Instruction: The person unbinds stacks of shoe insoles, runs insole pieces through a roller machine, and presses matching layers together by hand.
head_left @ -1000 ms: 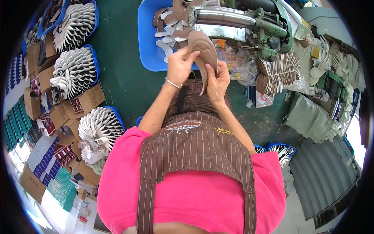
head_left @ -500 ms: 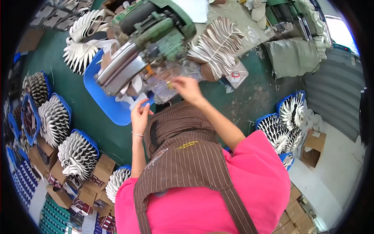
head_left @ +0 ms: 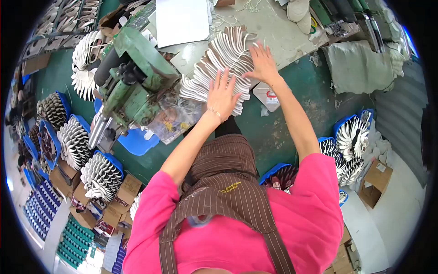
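A bundle of white and brown shoe pieces (head_left: 228,52), fanned in a long overlapping row with a thin string across it, lies at the edge of the pale worktable (head_left: 287,39). My left hand (head_left: 222,97) rests against its near side, fingers spread and pointing away from me. At its right edge is my right hand (head_left: 263,65), also open, with fingers apart and the thumb towards the bundle. Neither hand grips anything. To the left of the bundle stands a green machine (head_left: 139,75) with clear plastic (head_left: 178,119) beside its base.
Below the machine, a blue tub (head_left: 139,141) sits on the green floor. A white board (head_left: 182,20) lies on the table behind. Blue baskets of fanned shoe pieces (head_left: 100,176) and cardboard boxes (head_left: 125,189) line the left. Another open box (head_left: 374,182) stands at right.
Both hands have moved from beside the machine, away and to the right, onto the bundle. Their fingers have spread. The view has shifted, so the machine sits differently in frame.
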Tool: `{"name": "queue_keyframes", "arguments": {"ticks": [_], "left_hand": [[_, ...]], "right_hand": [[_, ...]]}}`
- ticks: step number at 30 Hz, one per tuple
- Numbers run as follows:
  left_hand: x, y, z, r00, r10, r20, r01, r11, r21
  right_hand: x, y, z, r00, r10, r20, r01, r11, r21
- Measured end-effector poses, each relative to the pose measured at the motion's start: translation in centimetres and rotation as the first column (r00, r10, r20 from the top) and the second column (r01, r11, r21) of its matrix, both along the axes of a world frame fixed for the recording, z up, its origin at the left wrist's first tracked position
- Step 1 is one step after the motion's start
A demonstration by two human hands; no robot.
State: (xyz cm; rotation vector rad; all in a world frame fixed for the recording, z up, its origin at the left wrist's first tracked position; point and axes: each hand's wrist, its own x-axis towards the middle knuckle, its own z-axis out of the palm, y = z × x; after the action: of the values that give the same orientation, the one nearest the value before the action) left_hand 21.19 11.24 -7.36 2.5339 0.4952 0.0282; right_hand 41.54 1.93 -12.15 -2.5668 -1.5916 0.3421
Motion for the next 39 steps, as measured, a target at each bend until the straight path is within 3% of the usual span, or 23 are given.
{"name": "queue_keyframes", "arguments": {"ticks": [5, 8, 11, 20, 23, 26, 32, 33, 35, 37, 39], "left_hand": [[3.4, -1.0, -5.7, 0.994, -0.021, -0.109, 0.033, 0.993, 0.114], [2.5, -0.9, -5.8, 0.992, -0.043, -0.117, 0.055, 0.994, 0.097], [1.0, -0.8, -6.2, 0.977, -0.12, -0.178, 0.139, 0.985, 0.102], [-0.1, -0.8, -6.7, 0.992, -0.095, -0.078, 0.104, 0.987, 0.12], [-0.7, -0.5, -6.8, 0.991, -0.092, -0.093, 0.102, 0.988, 0.113], [0.0, -0.7, -6.0, 0.982, -0.053, -0.181, 0.079, 0.987, 0.141], [0.3, -0.9, -6.3, 0.998, 0.052, -0.046, -0.048, 0.996, 0.08], [0.3, -0.7, -6.2, 0.996, 0.004, -0.09, 0.006, 0.995, 0.104], [0.3, -0.1, -6.1, 0.981, -0.085, -0.177, 0.112, 0.982, 0.151], [0.0, 0.2, -5.6, 0.973, -0.066, -0.22, 0.097, 0.986, 0.133], [-0.2, 0.0, -5.7, 0.98, -0.032, -0.195, 0.054, 0.992, 0.112]], "right_hand": [[0.9, 0.6, -0.4, 0.994, 0.042, -0.099, -0.046, 0.998, -0.038], [1.1, 0.2, -1.1, 0.985, 0.172, -0.001, -0.17, 0.975, 0.144], [0.7, 0.1, -1.7, 0.982, 0.156, -0.105, -0.138, 0.978, 0.158], [2.1, 1.9, -2.0, 0.947, 0.08, -0.311, -0.094, 0.995, -0.03], [1.4, 2.0, -2.2, 0.956, 0.043, -0.291, -0.059, 0.997, -0.044], [-1.1, 1.8, -1.6, 0.993, -0.045, -0.111, 0.054, 0.995, 0.08], [-0.3, 2.3, -1.9, 0.963, -0.063, -0.261, 0.063, 0.998, -0.008], [-0.1, 2.4, -1.6, 0.96, -0.053, -0.274, 0.051, 0.999, -0.014], [1.5, 2.5, -0.6, 0.963, 0.051, -0.265, -0.066, 0.997, -0.048], [4.4, 2.1, 1.8, 0.948, 0.216, -0.234, -0.248, 0.962, -0.117], [7.1, 1.3, 5.9, 0.826, 0.413, -0.384, -0.532, 0.797, -0.287]]}}
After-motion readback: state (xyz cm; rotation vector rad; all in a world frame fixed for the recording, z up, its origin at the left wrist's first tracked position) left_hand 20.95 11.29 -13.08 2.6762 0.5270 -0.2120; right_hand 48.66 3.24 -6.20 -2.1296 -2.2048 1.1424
